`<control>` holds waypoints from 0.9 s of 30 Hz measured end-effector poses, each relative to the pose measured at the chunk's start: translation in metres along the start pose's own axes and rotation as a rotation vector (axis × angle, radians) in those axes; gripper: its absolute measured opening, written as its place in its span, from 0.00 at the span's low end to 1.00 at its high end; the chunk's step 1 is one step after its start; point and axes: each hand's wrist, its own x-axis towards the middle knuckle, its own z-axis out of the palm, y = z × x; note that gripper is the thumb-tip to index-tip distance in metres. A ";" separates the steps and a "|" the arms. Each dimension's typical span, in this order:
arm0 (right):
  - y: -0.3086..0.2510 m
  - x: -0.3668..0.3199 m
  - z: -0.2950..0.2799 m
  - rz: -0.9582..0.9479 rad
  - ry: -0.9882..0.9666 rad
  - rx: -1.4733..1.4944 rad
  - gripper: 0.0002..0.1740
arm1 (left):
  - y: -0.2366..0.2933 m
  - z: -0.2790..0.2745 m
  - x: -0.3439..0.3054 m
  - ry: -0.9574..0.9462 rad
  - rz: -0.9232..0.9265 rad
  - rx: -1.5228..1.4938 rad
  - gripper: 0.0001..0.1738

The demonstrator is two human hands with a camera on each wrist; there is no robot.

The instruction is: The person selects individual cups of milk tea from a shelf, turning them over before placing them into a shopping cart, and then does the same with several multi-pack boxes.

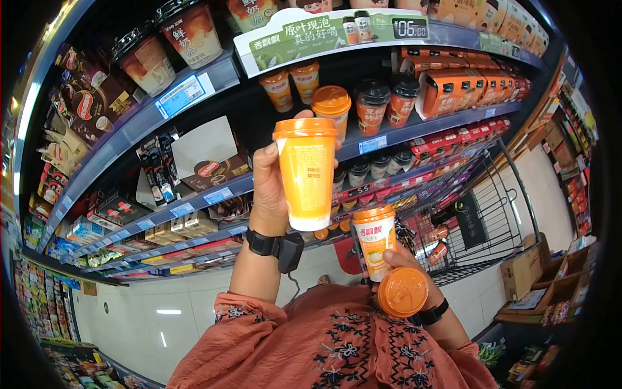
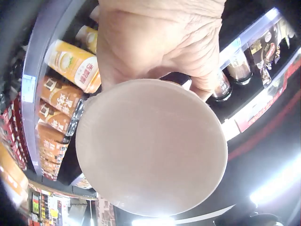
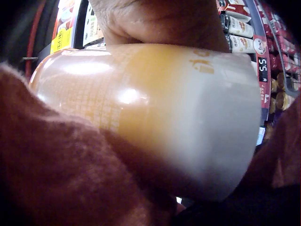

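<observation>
My left hand [image 1: 267,181] holds up a yellow-orange drink cup [image 1: 307,172] with an orange lid, its printed back towards the head camera. In the left wrist view its pale round base [image 2: 151,148] fills the middle, under the curled fingers. Lower on the right, my right hand [image 1: 403,254] holds two more orange-lidded cups against the body. One is an upright white-and-orange cup [image 1: 374,243], with the thumb across its label. The other is a tipped cup [image 1: 403,293] whose lid faces up; its side [image 3: 141,94] shows close in the right wrist view.
Shelves of packaged drinks curve ahead, with matching cups [image 1: 331,104] and black-lidded cups [image 1: 372,107] behind the raised cup. A price sign [image 1: 337,35] runs along the upper shelf edge. A wire shopping cart [image 1: 483,220] stands at right, near a cardboard box [image 1: 521,272].
</observation>
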 end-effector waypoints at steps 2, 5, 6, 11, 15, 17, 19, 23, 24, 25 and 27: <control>0.001 0.000 -0.003 -0.004 -0.005 0.011 0.35 | 0.011 -0.011 0.003 0.039 0.040 0.162 0.39; 0.002 -0.001 -0.003 -0.007 -0.003 0.023 0.33 | 0.029 -0.021 0.013 0.135 0.170 0.561 0.38; 0.001 -0.003 -0.003 -0.003 0.006 0.026 0.33 | 0.034 -0.022 0.016 0.174 0.225 0.720 0.38; -0.002 -0.006 0.001 -0.010 0.022 0.019 0.32 | 0.056 -0.037 0.036 0.355 0.432 1.149 0.37; -0.001 -0.007 0.000 -0.005 0.031 0.015 0.32 | 0.059 -0.048 0.046 0.462 0.519 1.398 0.41; -0.001 -0.008 0.001 -0.002 0.039 0.009 0.32 | 0.058 -0.054 0.050 0.490 0.531 1.502 0.40; -0.002 -0.008 0.002 -0.003 0.041 0.002 0.32 | 0.057 -0.059 0.054 0.507 0.543 1.605 0.40; 0.000 -0.006 0.001 -0.004 0.031 0.009 0.33 | 0.053 -0.080 0.065 0.497 0.580 1.817 0.40; -0.001 -0.006 0.001 -0.006 0.030 0.008 0.33 | 0.052 -0.082 0.066 0.488 0.592 1.871 0.41; -0.001 -0.007 0.001 -0.009 0.028 0.007 0.33 | 0.050 -0.083 0.067 0.485 0.594 1.913 0.40; 0.000 -0.007 0.000 -0.008 0.026 0.012 0.32 | 0.044 -0.083 0.068 0.479 0.599 1.996 0.40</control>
